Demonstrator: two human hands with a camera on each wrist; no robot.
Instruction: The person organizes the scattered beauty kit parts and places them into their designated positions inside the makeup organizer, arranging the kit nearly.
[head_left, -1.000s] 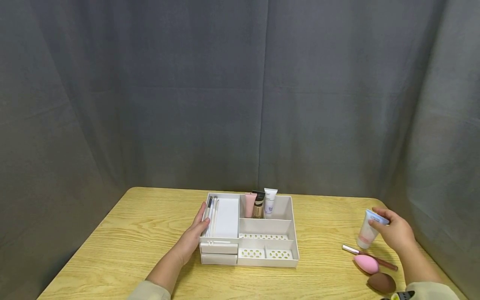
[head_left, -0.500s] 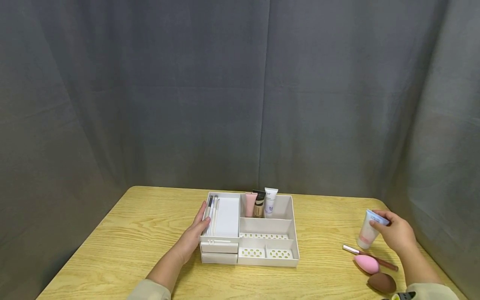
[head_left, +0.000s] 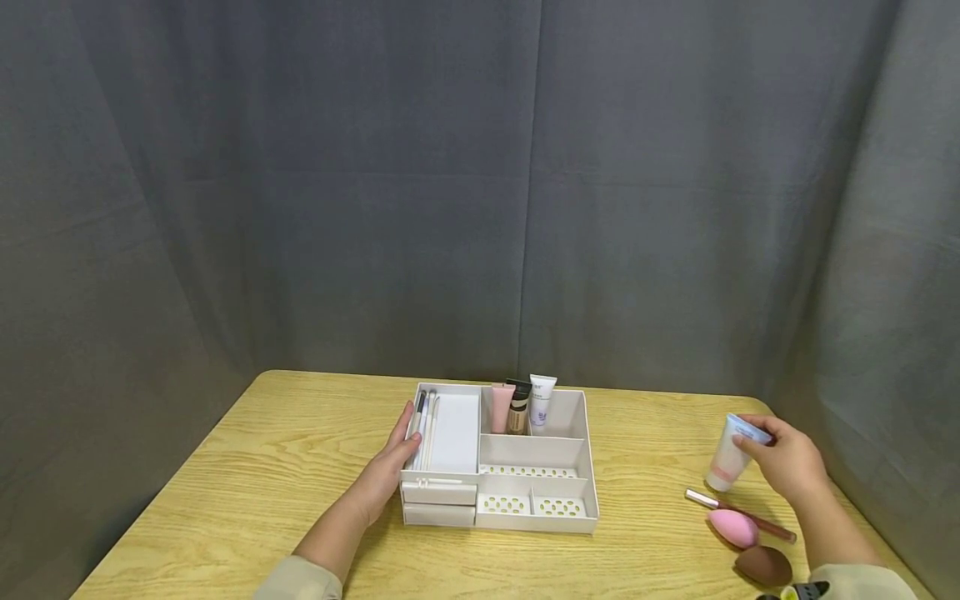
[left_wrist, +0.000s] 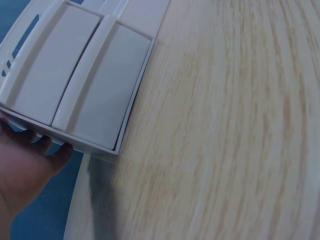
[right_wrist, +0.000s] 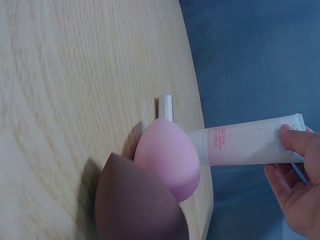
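My right hand [head_left: 787, 458] pinches the pale blue flat end of a white squeeze tube [head_left: 727, 458] at the right, its cap end down. In the right wrist view the tube [right_wrist: 245, 142] shows pink print near the cap, with thumb and fingers on either side of its flat end. My left hand [head_left: 382, 479] grips the left wall of a white desktop organizer [head_left: 532, 523], thumb at the rim and fingers along the outside. Fingertips meet the organizer's side edge in the left wrist view, beside two small drawers [left_wrist: 100, 80].
Below the tube lie a brown-handled makeup brush [head_left: 757, 521], a pink makeup sponge [head_left: 733, 527] and a brown sponge [head_left: 763, 567]. The organizer holds slim brushes [head_left: 427, 433] at left, and a pink tube [head_left: 502, 408], black-capped tube [head_left: 517, 408] and white tube [head_left: 541, 400] at back.
My right hand has shifted the squeeze tube slightly left and away from me in the last half second. The left hand and the organizer stay in place.
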